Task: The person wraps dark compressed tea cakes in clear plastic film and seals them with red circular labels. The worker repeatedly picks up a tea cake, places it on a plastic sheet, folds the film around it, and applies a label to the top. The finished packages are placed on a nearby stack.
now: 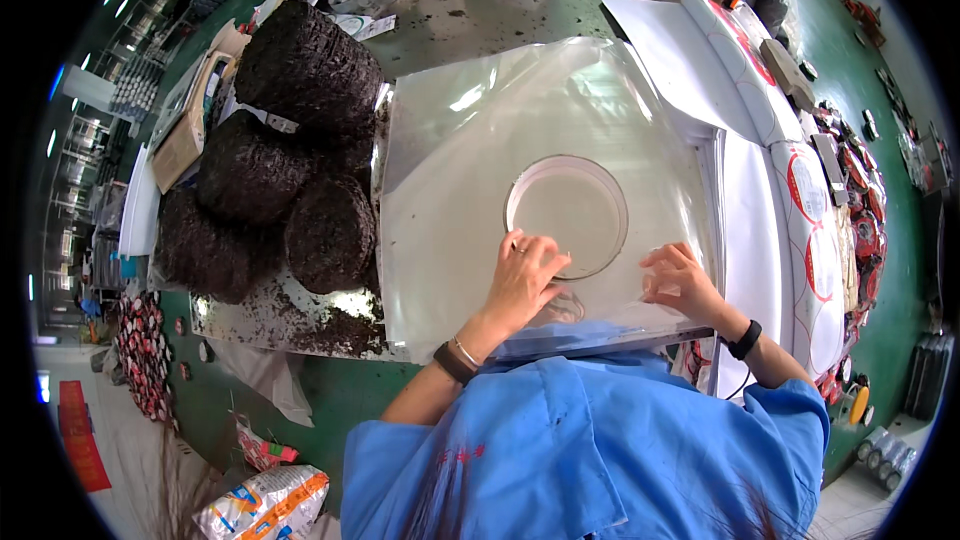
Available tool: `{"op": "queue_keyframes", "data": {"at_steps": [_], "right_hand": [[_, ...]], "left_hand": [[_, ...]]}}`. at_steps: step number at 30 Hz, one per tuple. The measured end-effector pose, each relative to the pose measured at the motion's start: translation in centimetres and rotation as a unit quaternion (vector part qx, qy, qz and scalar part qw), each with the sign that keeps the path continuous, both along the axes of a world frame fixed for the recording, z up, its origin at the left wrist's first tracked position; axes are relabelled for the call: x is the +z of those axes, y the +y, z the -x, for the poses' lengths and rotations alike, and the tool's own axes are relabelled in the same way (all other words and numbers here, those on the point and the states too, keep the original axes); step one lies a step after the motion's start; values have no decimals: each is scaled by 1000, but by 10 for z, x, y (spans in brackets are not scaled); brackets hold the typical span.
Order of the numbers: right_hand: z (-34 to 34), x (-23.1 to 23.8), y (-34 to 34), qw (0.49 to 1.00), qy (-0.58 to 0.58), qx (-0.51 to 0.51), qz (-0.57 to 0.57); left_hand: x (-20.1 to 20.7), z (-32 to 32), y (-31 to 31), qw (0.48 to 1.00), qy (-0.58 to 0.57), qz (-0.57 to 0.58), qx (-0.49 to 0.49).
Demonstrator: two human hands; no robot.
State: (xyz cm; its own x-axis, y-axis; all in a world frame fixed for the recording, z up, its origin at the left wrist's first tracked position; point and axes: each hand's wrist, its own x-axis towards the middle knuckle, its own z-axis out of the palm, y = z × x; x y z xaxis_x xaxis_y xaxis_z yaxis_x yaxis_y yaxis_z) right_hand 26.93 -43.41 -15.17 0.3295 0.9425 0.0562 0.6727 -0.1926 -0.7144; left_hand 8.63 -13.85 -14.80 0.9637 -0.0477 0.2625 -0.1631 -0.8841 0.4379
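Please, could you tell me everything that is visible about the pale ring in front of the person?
The pale ring is round and hollow, its thin band whitish with a darker edge line; it looks like a tape roll, perhaps cardboard or plastic. It appears to lie flat on the clear plastic sheet, whose pale surface shows through its open centre. The left hand has its fingers at the lower-left rim, seemingly touching it; the right hand is apart, to its lower right.

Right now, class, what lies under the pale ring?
The clear plastic sheet lies under the pale ring and shows through its open middle; what the rim covers cannot be seen.
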Motion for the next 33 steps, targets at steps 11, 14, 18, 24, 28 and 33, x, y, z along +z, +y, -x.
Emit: {"op": "queue_keyframes", "data": {"at_steps": [11,14,18,24,28,33], "right_hand": [[-65,116,136,983,-72,-45,-165],[-42,198,150,964,-48,-79,-250],[-20,195,127,995,64,76,-17],[-16,86,88,982,73,159,74],[-22,62,81,974,70,169,133],[-26,56,77,979,69,136,138]], "left_hand": [[155,28,-26,939,25,329,-99],[143,27,-23,971,35,230,-62],[111,15,-23,972,27,228,-56],[120,28,5,997,-15,72,40],[17,73,7,959,230,-14,162],[72,76,54,939,37,136,313]]}}
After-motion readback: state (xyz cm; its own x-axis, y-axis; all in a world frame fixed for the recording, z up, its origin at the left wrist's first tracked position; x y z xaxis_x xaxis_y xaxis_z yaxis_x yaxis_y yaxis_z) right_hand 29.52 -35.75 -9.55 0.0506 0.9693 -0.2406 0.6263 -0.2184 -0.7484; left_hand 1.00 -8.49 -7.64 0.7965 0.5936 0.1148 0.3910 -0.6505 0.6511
